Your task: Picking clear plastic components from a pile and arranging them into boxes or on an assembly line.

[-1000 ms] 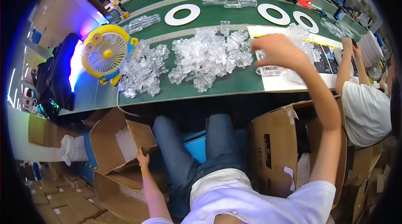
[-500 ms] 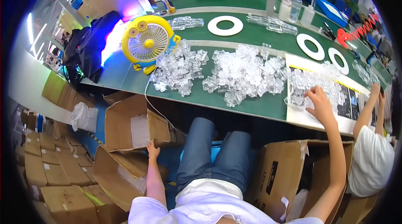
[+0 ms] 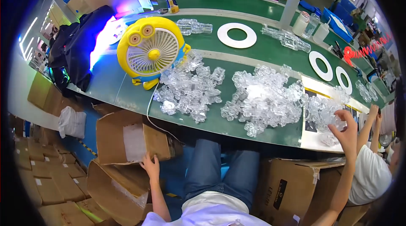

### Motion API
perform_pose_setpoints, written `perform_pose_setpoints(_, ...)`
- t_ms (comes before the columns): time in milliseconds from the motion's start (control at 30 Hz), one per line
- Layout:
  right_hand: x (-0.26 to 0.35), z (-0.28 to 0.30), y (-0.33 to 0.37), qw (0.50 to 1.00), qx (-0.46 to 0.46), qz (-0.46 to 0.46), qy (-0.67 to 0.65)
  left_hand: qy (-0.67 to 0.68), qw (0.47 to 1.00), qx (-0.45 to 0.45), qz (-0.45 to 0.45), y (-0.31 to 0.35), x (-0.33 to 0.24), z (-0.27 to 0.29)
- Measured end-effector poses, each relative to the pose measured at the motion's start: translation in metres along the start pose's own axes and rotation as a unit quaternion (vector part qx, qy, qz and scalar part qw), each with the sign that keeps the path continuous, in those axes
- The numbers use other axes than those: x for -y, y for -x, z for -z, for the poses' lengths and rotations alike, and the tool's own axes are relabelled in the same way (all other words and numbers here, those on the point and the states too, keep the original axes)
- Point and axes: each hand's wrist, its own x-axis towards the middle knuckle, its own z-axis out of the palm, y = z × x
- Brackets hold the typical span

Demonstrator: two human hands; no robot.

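Note:
My right hand [image 3: 347,132] reaches over the rightmost heap of clear plastic parts [image 3: 320,112], which lies on a white sheet with dark panels. Its thumb and forefinger curve apart at the heap's edge, with no part visibly between them. Down at the left, my left hand [image 3: 151,167] has its fingers spread beside the lower edge of an open cardboard box [image 3: 114,137]; whether it touches the box I cannot tell. Two more heaps of clear plastic parts lie on the green table, one in the middle [image 3: 264,99] and one further left [image 3: 192,88].
A yellow cartoon-shaped fan [image 3: 153,52] stands left, its white cable [image 3: 149,114] hanging over the edge. White rings [image 3: 237,35] and clear plastic assemblies [image 3: 286,39] lie further back. Another open carton [image 3: 285,188] stands by my right leg. A co-worker [image 3: 368,171] sits at right.
My view has shifted, so the table appears nearer and lower. My right hand's thumb and forefinger have come closer to the parts. My left hand stays beside the box with its fingers more spread.

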Motion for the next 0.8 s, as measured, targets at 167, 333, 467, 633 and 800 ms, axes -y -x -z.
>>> perform_pose_setpoints(167, 0.123, -0.023, -0.021, 0.985, 0.068, 0.011, -0.156, 0.484, 0.850, 0.189, -0.089, 0.012, -0.103, 0.067)
perform_pose_setpoints(333, 0.239, -0.107, 0.001, 0.908, 0.320, 0.120, -0.243, 0.755, 0.544, 0.293, -0.222, 0.034, -0.194, 0.081)
perform_pose_setpoints(467, 0.294, -0.136, 0.011, 0.879, 0.326, 0.136, -0.321, 0.863, 0.409, 0.287, -0.071, 0.022, -0.199, 0.105)
perform_pose_setpoints(633, 0.333, -0.137, 0.013, 0.866, 0.272, 0.402, -0.121, 0.826, 0.280, 0.486, 0.058, -0.025, -0.151, 0.119)
perform_pose_setpoints(800, 0.332, -0.145, 0.002, 0.862, 0.300, 0.390, -0.121, 0.770, 0.206, 0.596, 0.098, -0.042, -0.154, 0.118)
